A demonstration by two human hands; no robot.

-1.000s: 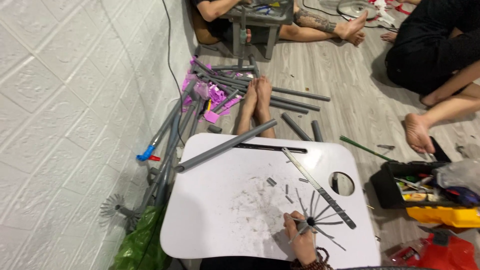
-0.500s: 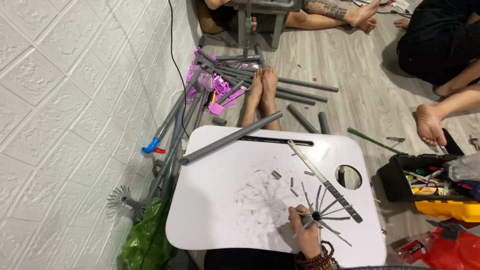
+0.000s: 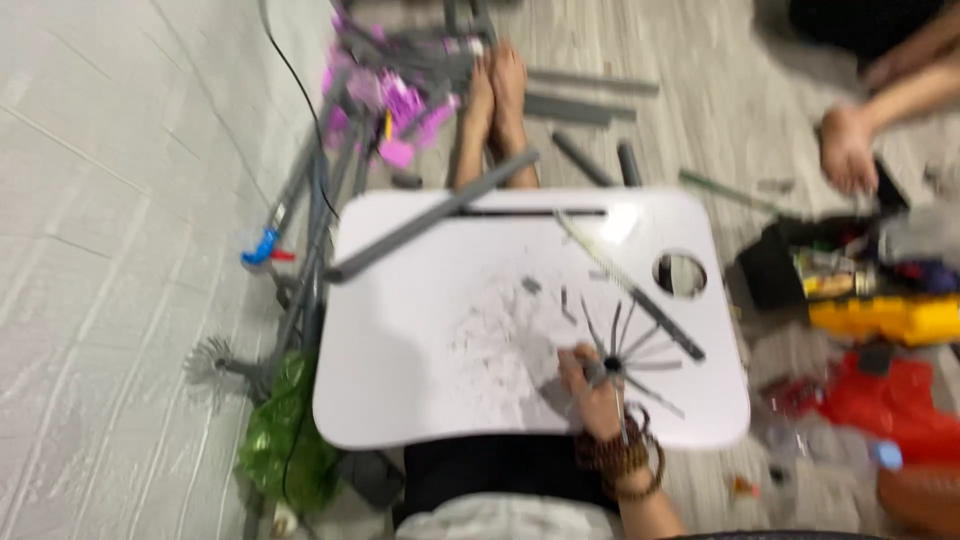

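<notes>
**Hand at the hub of a spoked part**

Spokes fan out from a small dark hub (image 3: 612,365) lying on the white lap surface (image 3: 420,330), near its front edge. The right hand (image 3: 592,395) rests there with its grip closed on the hub and a thin rod (image 3: 622,415) running back over the wrist, probably to steady the piece flat against the board. The left hand is out of view. A long grey pipe (image 3: 430,228) lies diagonally across the far left corner, one end hanging off the edge. Short grey offcuts (image 3: 548,292) sit loose near the middle, within easy reach. The picture is blurred, so finer detail is lost.
</notes>
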